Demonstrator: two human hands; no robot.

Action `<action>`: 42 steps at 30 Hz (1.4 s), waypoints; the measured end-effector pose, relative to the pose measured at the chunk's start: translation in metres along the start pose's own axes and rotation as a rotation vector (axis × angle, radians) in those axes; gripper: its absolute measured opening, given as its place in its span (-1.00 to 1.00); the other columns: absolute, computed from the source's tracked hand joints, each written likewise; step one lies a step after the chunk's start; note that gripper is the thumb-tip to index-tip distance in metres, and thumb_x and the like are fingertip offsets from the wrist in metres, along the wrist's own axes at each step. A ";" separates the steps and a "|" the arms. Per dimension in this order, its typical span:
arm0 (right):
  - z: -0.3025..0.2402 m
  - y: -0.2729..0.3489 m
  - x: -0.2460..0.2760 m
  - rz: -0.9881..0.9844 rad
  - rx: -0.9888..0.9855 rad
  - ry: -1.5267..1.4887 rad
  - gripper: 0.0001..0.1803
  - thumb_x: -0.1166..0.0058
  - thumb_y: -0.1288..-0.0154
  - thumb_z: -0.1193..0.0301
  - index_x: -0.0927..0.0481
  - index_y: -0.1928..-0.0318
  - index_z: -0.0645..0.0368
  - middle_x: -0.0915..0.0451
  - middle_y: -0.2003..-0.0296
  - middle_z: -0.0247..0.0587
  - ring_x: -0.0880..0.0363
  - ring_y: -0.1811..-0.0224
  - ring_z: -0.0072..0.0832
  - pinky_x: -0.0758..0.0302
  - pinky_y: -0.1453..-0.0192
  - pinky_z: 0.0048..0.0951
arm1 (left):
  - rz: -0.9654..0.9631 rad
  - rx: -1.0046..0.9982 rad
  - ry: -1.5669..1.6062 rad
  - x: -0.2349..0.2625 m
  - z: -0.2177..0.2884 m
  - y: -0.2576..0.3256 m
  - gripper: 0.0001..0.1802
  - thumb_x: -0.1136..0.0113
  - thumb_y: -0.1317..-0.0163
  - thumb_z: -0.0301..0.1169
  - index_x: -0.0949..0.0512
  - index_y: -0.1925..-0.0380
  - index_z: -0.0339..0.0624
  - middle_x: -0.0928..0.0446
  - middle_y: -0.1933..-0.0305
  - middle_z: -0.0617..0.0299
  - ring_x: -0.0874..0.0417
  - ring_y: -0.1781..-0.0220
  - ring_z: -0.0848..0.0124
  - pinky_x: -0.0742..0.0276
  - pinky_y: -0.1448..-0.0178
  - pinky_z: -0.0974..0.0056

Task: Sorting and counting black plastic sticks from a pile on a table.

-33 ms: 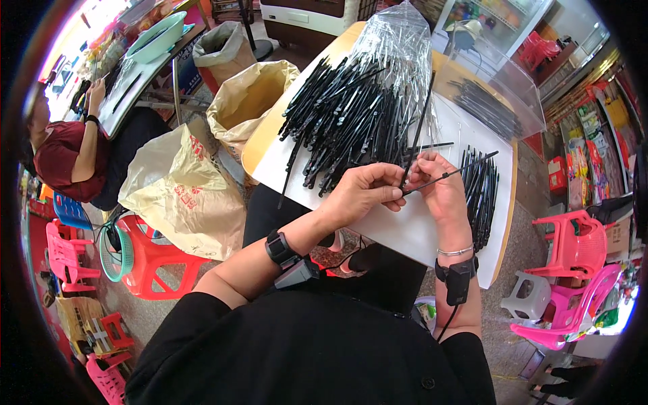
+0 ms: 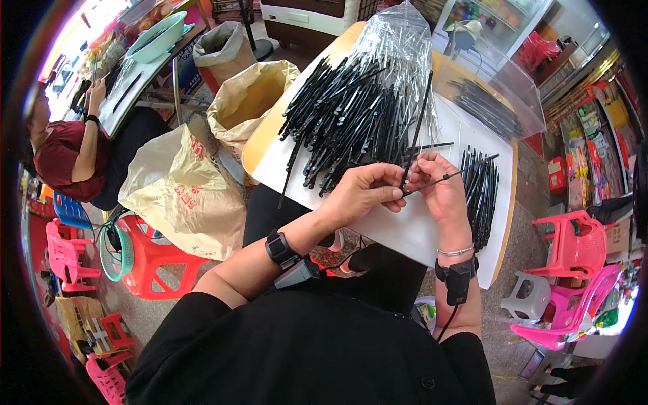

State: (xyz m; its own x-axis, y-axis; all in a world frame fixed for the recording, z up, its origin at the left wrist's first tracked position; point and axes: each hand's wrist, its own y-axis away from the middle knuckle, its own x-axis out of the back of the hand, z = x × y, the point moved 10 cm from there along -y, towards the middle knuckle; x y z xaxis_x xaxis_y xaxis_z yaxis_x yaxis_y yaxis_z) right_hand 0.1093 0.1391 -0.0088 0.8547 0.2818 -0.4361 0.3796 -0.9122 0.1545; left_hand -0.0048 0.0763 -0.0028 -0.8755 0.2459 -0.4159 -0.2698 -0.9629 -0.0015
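Observation:
Two thin black sticks meet at my hands: an upright stick (image 2: 421, 118) rising away from me and a slanting stick (image 2: 442, 179) pointing right. Whether they are joined I cannot tell. My left hand (image 2: 364, 192) is closed, thumb and forefinger pinching where they meet. Beside it, my right hand (image 2: 435, 182) is closed with its fingertips on the sticks; its palm faces up under the slanting stick. A large heap of black sticks (image 2: 344, 121) lies beyond my left hand, partly in a clear plastic bag (image 2: 398, 34). A smaller bundle of sticks (image 2: 479, 199) lies right of my right hand.
A white-topped table (image 2: 405, 236) bears all this. At its far right stands a clear box (image 2: 533, 111) with dark sticks. Paper sacks (image 2: 253, 98) and a cream bag (image 2: 182, 189) stand left, near a red stool (image 2: 152, 260). Another person (image 2: 67, 158) sits at a side table.
The slanting stick reaches less far to the right than before. My hands have hardly moved.

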 end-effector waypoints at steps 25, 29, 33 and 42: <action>0.004 -0.002 0.001 -0.015 -0.036 -0.029 -0.89 -0.04 -0.25 0.44 -0.49 0.25 0.20 -0.57 0.41 -0.24 -0.60 0.45 -0.53 -0.61 0.35 -0.48 | 0.013 0.018 0.060 0.003 -0.003 -0.001 -0.75 -0.14 -0.22 -0.60 -0.46 0.08 -0.35 -0.54 0.29 0.21 -0.67 0.27 0.41 -0.66 0.18 0.39; 0.003 -0.001 -0.001 -0.023 -0.042 -0.018 -0.89 -0.03 -0.25 0.44 -0.49 0.25 0.20 -0.57 0.42 -0.26 -0.60 0.45 -0.54 -0.62 0.34 -0.48 | -0.010 0.019 0.028 -0.001 0.001 0.001 -0.73 -0.13 -0.23 -0.58 -0.48 0.05 -0.37 -0.55 0.30 0.21 -0.66 0.26 0.43 -0.64 0.16 0.39; 0.002 0.001 -0.004 -0.020 -0.056 0.023 -0.89 -0.02 -0.25 0.44 -0.48 0.25 0.20 -0.56 0.44 -0.27 -0.60 0.45 -0.55 -0.63 0.36 -0.48 | -0.032 0.029 0.001 -0.002 0.000 0.000 -0.72 -0.13 -0.22 -0.59 -0.46 0.05 -0.37 -0.55 0.28 0.20 -0.67 0.29 0.41 -0.65 0.20 0.39; -0.023 0.010 -0.013 0.067 0.148 0.114 -0.88 -0.03 -0.24 0.46 -0.47 0.26 0.24 -0.55 0.47 -0.27 -0.56 0.50 -0.59 -0.59 0.36 -0.52 | -0.048 -0.001 0.089 -0.001 -0.002 -0.001 -0.79 -0.12 -0.24 -0.55 -0.45 0.12 -0.32 -0.54 0.30 0.22 -0.66 0.27 0.42 -0.64 0.21 0.40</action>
State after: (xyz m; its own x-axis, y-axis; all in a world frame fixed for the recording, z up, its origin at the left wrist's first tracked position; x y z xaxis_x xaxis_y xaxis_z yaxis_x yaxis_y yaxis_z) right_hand 0.1104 0.1329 0.0185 0.9138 0.2435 -0.3250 0.2717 -0.9614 0.0438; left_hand -0.0032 0.0771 -0.0045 -0.8226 0.2809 -0.4943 -0.3101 -0.9504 -0.0240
